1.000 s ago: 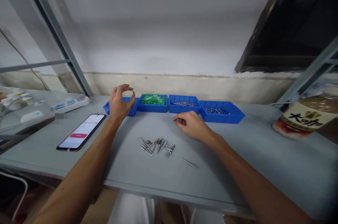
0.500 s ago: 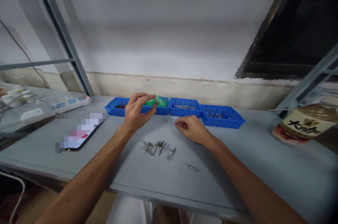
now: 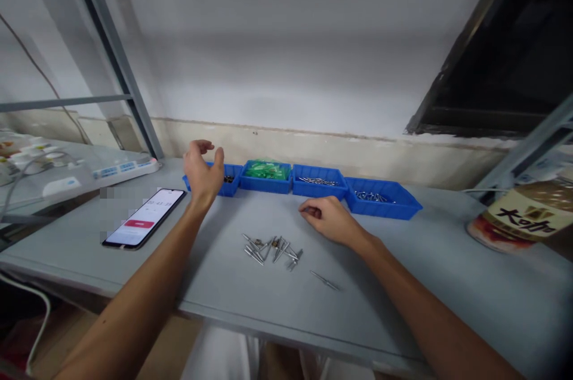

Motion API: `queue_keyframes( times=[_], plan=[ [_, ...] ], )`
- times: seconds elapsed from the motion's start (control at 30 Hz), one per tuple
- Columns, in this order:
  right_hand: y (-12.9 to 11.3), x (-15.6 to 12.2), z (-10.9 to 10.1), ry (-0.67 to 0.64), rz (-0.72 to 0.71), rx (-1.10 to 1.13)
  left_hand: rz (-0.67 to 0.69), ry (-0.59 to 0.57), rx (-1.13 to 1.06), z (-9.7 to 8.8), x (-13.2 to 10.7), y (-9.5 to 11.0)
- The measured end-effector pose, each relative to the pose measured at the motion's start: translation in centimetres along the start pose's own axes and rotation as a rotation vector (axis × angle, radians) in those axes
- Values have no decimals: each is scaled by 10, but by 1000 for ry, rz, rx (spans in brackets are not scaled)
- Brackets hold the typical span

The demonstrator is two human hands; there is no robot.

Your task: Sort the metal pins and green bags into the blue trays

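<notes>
My left hand point(image 3: 203, 172) hovers over the leftmost blue bin point(image 3: 229, 188), thumb and fingers apart, with nothing visible between them. Small dark brown parts point(image 3: 228, 178) show in that bin; my hand hides the rest of it. Just above the table, in front of the silver-pin bin, my right hand point(image 3: 329, 217) has its fingers curled and pressed together. Whatever they may hold is hidden. Closer to me lies a loose pile of silver metal pins point(image 3: 268, 249) with a few small brass-coloured pieces among them. One single silver pin point(image 3: 324, 280) lies apart, to the right.
A blue bin of green packets point(image 3: 267, 170), another with long silver pins point(image 3: 317, 181) and one with screw-like metal parts point(image 3: 370, 196) continue the row. A phone point(image 3: 145, 219) lies at left, near a power strip point(image 3: 125, 170). At right stands a large labelled jar point(image 3: 514, 213).
My left hand has moved left from before the green packets to above the leftmost bin, and its fingers have opened from a pinch. My right hand stays nearly still. The view has shifted slightly.
</notes>
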State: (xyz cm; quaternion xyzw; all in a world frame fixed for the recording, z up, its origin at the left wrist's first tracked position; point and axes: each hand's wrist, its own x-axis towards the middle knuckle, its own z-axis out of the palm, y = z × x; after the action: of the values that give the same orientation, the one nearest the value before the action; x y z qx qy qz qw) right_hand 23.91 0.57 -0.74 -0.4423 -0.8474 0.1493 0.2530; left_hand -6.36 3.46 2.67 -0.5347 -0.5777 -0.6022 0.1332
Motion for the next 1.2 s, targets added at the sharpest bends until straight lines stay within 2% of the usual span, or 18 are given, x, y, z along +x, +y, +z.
queue_keyframes(
  times=[0.1, 0.17, 0.33, 0.4, 0.47, 0.7, 0.87, 1.0, 1.2],
  plan=[
    [-2, -1, 0, 4, -8, 2, 13, -90, -55, 0, -4, 10],
    [-6, -1, 1, -5, -8, 35, 49, -199, -105, 2, -10, 19],
    [-19, -2, 3, -127, -78, 159, 409, -754, -206, 9, -33, 39],
    [-25, -3, 2, -201, -145, 191, 467, -899, -192, 13, -44, 45],
    [-30, -5, 0, -265, -201, 222, 471, -981, -159, 17, -54, 48],
    [-42, -7, -1, -338, -188, 250, 456, -1063, -120, 20, -64, 55],
    [-38, -5, -1, -330, -184, 213, 439, -1056, -114, 17, -63, 59],
    [-32, -2, -5, -199, -162, 153, 403, -1062, -165, 17, -63, 61],
    [-19, 3, -7, 141, -3, 154, 319, -1066, -209, 18, -65, 62]
  ],
)
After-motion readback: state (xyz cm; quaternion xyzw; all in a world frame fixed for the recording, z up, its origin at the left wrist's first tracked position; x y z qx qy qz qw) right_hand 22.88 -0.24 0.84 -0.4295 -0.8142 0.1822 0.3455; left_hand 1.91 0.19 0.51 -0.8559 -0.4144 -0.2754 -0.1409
